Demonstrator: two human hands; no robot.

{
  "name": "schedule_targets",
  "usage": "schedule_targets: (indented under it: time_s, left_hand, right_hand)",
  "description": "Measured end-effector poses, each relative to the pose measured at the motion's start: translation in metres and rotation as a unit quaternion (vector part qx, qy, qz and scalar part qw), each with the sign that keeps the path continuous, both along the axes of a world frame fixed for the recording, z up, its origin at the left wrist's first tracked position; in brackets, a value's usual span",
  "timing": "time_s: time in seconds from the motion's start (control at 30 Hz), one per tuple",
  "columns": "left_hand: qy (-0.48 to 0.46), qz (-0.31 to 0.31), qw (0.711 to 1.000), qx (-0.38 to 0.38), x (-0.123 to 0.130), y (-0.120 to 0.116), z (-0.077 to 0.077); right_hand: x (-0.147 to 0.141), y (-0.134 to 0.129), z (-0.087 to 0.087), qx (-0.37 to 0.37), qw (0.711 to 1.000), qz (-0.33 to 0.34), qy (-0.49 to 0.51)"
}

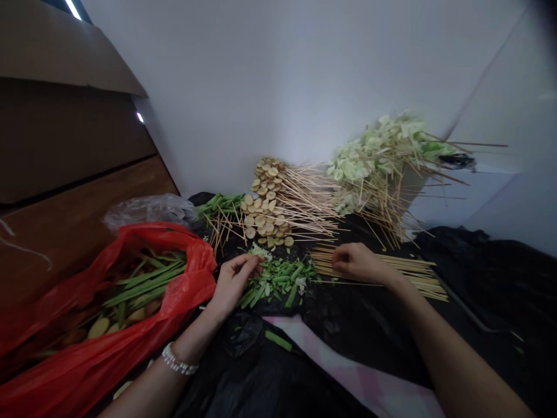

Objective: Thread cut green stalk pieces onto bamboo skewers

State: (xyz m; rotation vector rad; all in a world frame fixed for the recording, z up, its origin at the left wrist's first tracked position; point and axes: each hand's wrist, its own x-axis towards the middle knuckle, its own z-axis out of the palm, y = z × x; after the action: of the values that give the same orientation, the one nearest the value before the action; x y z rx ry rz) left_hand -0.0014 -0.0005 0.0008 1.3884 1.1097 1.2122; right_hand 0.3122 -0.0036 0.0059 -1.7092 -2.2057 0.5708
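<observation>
My left hand (237,277) is at the left edge of a heap of cut green bean pieces (282,277). Its thumb and fingers are pinched together, and whatever lies between the tips is too small to make out. Over a loose bundle of bamboo skewers (404,270), my right hand (354,261) has its fingers curled down onto the sticks, closed on a skewer near their left ends. One skewer lies a little apart from the bundle, passing below that hand. Some pale leafy scraps (261,251) sit at the back of the bean heap.
Skewered potato slices (265,215) lie behind the beans, with skewered cabbage (374,151) piled at the back right. Skewered green beans (221,203) are farther left. A red plastic bag (198,261) at left holds long beans and potato slices. Black plastic (348,319) covers the surface.
</observation>
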Motion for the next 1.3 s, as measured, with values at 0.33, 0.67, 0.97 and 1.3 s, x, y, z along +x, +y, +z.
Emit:
schedule_targets:
  time_s: [0.33,0.67,0.97,1.3]
  left_hand:
    - [0.003,-0.005,1.0,-0.003,0.0,0.001,-0.004]
    - [0.218,-0.128,0.948,0.192,-0.001,0.0,-0.015]
    - [0.327,-0.142,0.891,0.282,0.005,-0.002,-0.028]
    - [0.389,-0.096,0.861,0.314,0.009,-0.014,-0.024]
  right_hand:
    - [-0.019,-0.013,0.006,-0.07,0.99,0.126,-0.014]
    - [-0.021,-0.018,0.009,-0.053,0.982,0.17,-0.055]
    - [-0.055,-0.026,0.013,0.034,0.986,0.161,0.038]
    - [-0.08,-0.027,-0.015,0.185,0.977,0.087,0.06]
